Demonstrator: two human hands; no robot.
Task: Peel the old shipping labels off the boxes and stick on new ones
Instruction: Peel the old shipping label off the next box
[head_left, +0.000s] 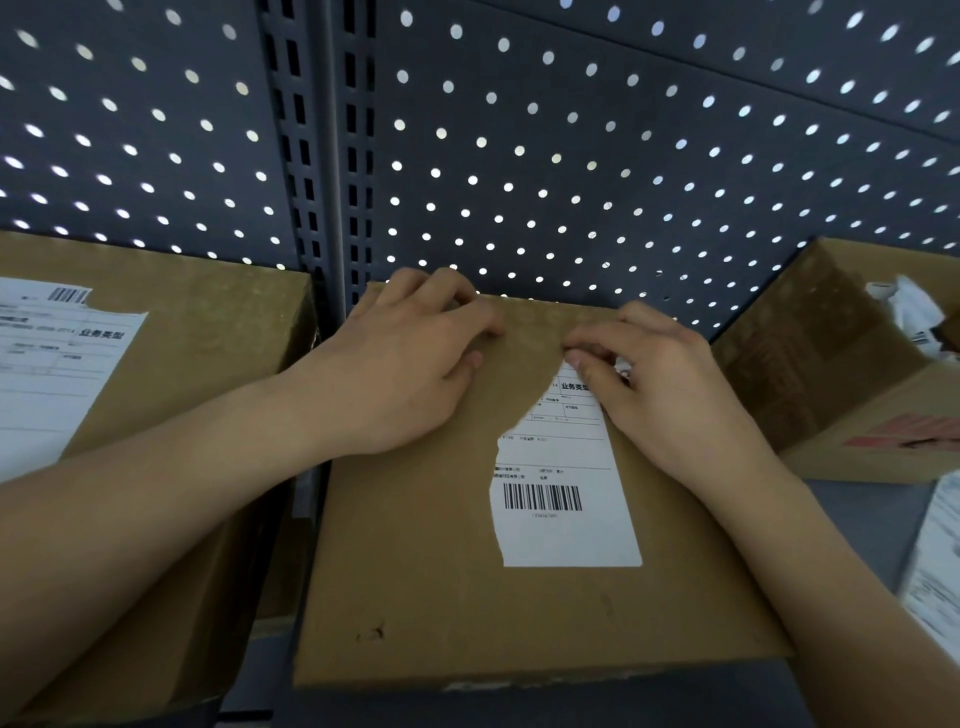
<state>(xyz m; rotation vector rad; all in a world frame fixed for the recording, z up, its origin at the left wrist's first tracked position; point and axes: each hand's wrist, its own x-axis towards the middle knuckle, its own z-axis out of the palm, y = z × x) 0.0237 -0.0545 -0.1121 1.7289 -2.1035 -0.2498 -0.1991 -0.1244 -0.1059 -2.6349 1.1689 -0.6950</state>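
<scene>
A brown cardboard box (415, 545) lies in front of me on the shelf. On its top is a white shipping label (563, 499) with a barcode; its left side is torn away in a ragged edge. My right hand (660, 384) pinches the label's upper tip with fingertips and thumb. My left hand (410, 358) rests on the box top near its far edge, fingers loosely bent, holding nothing.
A second box (218, 322) at left carries a torn white label (52, 364). An open box (831, 374) at right holds crumpled label scraps (909, 317). Sheets of paper (935, 566) lie at the right edge. A grey pegboard (571, 156) backs the shelf.
</scene>
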